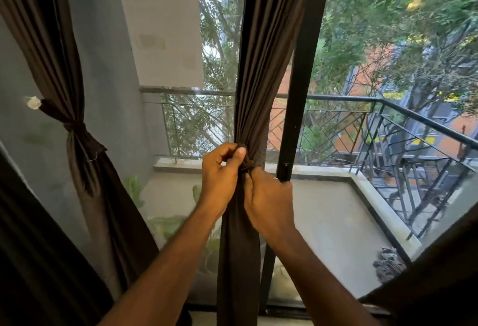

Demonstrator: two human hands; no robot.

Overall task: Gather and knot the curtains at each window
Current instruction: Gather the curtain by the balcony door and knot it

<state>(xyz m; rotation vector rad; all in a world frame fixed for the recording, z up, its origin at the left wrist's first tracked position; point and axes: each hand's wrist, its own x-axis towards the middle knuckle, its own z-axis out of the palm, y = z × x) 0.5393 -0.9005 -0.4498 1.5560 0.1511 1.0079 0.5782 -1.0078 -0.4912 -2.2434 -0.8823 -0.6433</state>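
Note:
A dark brown curtain hangs bunched in front of the black window frame at the centre. My left hand grips the gathered cloth at mid-height, thumb pressed on a small knot. My right hand sits just below it, its fingers curled round the cloth under the knot. Below the hands the curtain drops straight to the sill. At the left a second brown curtain hangs gathered and tied at its waist.
Through the glass lies a concrete balcony floor with a black metal railing, trees and an orange building beyond. A grey wall stands at the left. Dark cloth fills the lower left and lower right corners.

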